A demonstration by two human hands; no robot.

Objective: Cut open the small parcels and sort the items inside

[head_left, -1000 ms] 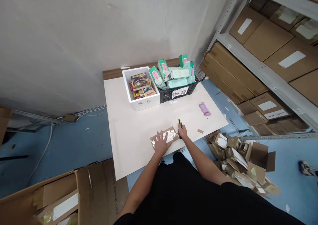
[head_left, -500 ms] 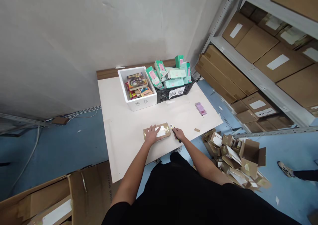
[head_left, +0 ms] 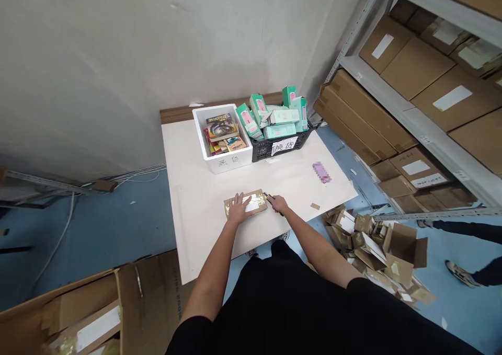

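A small brown cardboard parcel (head_left: 254, 203) with a white label and shiny tape lies near the front of the white table (head_left: 196, 187). My left hand (head_left: 236, 208) rests flat on its left half, fingers spread. My right hand (head_left: 277, 203) is closed on a black and yellow utility knife (head_left: 269, 196), whose tip touches the parcel's right end.
A white bin (head_left: 223, 159) of colourful booklets and a black crate (head_left: 274, 148) of green boxes stand at the table's back. A pink item (head_left: 322, 171) and a cardboard scrap (head_left: 315, 206) lie to the right. Opened boxes (head_left: 376, 245) litter the floor by shelving (head_left: 411, 114). Another person's leg (head_left: 466, 271) is at right.
The knife has swung from upright beside the parcel to pointing left against its right end. My left hand has stayed pressed on the parcel. A person's feet have shifted at right.
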